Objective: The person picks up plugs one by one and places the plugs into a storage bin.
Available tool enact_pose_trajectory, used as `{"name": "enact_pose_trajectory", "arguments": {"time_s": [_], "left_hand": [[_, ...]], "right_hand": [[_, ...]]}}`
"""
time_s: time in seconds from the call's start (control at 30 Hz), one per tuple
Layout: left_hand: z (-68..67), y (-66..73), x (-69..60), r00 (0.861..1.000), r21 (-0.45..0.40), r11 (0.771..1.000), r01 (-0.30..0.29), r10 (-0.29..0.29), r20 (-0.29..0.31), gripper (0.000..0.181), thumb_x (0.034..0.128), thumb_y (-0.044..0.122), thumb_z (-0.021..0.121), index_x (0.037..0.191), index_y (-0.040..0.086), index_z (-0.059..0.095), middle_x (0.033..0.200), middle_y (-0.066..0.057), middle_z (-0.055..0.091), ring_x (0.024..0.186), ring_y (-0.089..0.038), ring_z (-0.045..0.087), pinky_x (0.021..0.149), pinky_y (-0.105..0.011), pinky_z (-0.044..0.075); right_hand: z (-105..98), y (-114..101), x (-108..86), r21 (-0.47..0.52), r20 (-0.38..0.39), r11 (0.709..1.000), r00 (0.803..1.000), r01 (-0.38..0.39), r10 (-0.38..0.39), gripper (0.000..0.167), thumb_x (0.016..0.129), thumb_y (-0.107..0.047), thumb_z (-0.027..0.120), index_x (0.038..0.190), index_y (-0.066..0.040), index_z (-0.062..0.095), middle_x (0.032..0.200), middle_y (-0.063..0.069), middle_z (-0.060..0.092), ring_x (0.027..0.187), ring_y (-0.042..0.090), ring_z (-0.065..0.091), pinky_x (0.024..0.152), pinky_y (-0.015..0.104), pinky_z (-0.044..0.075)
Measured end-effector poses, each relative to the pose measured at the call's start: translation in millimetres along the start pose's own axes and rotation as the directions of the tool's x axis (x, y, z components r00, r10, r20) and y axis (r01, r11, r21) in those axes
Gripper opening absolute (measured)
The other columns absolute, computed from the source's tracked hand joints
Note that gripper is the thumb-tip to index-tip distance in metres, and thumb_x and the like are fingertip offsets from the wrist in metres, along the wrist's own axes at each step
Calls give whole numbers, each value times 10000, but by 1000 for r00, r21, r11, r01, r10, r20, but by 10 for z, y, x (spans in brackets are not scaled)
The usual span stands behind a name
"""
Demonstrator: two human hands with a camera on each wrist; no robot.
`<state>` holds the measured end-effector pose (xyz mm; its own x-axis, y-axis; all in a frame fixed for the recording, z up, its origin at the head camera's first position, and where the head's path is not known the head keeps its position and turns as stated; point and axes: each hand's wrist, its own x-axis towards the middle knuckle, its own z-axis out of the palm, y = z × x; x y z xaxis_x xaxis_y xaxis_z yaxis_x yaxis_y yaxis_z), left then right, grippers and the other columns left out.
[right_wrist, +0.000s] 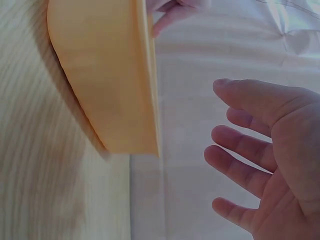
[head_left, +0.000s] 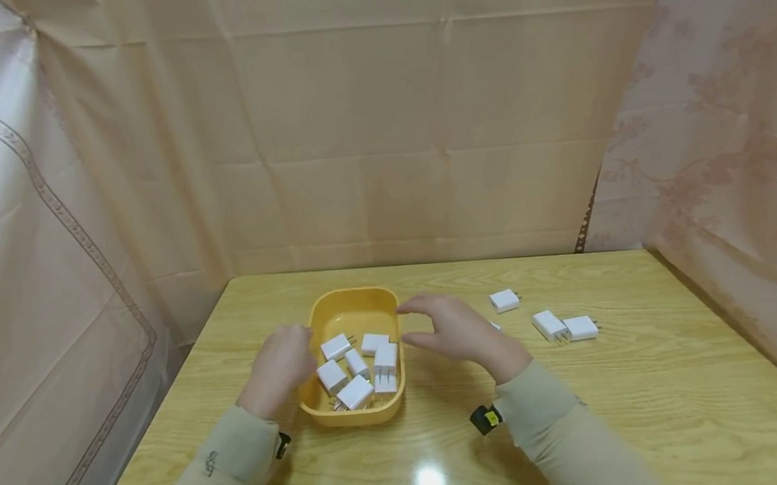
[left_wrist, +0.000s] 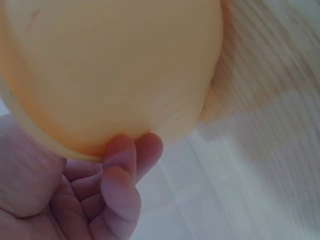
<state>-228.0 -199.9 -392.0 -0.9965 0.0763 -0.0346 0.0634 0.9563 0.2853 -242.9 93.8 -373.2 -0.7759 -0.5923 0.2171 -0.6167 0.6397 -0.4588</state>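
Pinching the left rim of the yellow bin (head_left: 351, 417) w/ the left hand (head_left: 281, 370) rn, while the right hand (head_left: 455, 333) is spread just beside the opposite wall, not gripping it afaict. Bin's on the counter (head_left: 664, 403) w/ a jumble of white chargers (head_left: 356, 393) inside, left of a few loose chargers (head_left: 549, 324), so prob light-ish overall but the load could slide abt if tipped. Looks like stiff, smooth plastic, maybe a bit slick imo, so best hold is prob both long sides, fingers outside & thumbs over the lip.
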Motion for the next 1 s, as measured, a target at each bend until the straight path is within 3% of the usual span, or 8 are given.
{"name": "enact_pose_trajectory", "arguments": {"time_s": [0.13, 0.33, 0.53, 0.63, 0.87, 1.0], "left_hand": [[-5, -21, -13, 999, -11, 1000, -26, 26, -27, 325, 836, -56, 595, 1138, -63, 717, 923, -155, 675, 685, -238, 560, 537, -317, 457], [1, -55, -13, 998, -30, 999, -36, 35, -54, 425, 812, -53, 602, 1228, -65, 693, 1148, -219, 698, 788, -256, 595, 620, -338, 499], [19, -76, -17, 993, -20, 998, -65, 63, -104, 314, 798, -61, 601, 1084, -33, 729, 880, -131, 676, 720, -239, 565, 617, -376, 493], [21, -83, -18, 991, -28, 997, -75, 71, -115, 284, 801, -59, 596, 1053, -34, 725, 835, -114, 656, 707, -238, 556, 611, -376, 485], [-9, -92, -15, 997, -83, 996, -19, 12, -81, 480, 858, 20, 638, 1321, -101, 605, 1156, -262, 677, 815, -273, 619, 609, -335, 510], [-17, -98, -7, 998, -96, 995, -6, -1, -67, 514, 868, 33, 636, 1356, -113, 570, 1221, -283, 653, 808, -273, 622, 568, -309, 494]], "right_hand": [[-74, 58, -42, -8, -24, 1000, 1000, -15, 14, 481, 951, -309, 732, 1379, -111, 636, 1401, 68, 606, 1333, 295, 516, 1107, 488, 391], [-173, 141, -96, -24, -76, 1000, 997, 14, -15, 461, 950, -287, 735, 1360, -98, 648, 1377, 98, 620, 1304, 327, 538, 1081, 516, 412], [-243, 208, -146, -21, -92, 1000, 996, 15, -17, 465, 948, -275, 737, 1362, -85, 644, 1375, 101, 622, 1312, 335, 530, 1087, 526, 403], [-280, 240, -171, -23, -97, 1000, 995, -2, -1, 468, 950, -280, 735, 1365, -83, 642, 1377, 97, 621, 1315, 333, 528, 1086, 527, 404], [-397, 313, -241, -17, -105, 999, 993, -47, 45, 499, 950, -288, 735, 1390, -81, 621, 1393, 116, 603, 1316, 349, 520, 1077, 547, 404], [-444, 363, -274, 6, -117, 999, 992, -51, 51, 509, 953, -289, 731, 1400, -78, 610, 1401, 127, 592, 1321, 354, 513, 1077, 551, 402]]}}
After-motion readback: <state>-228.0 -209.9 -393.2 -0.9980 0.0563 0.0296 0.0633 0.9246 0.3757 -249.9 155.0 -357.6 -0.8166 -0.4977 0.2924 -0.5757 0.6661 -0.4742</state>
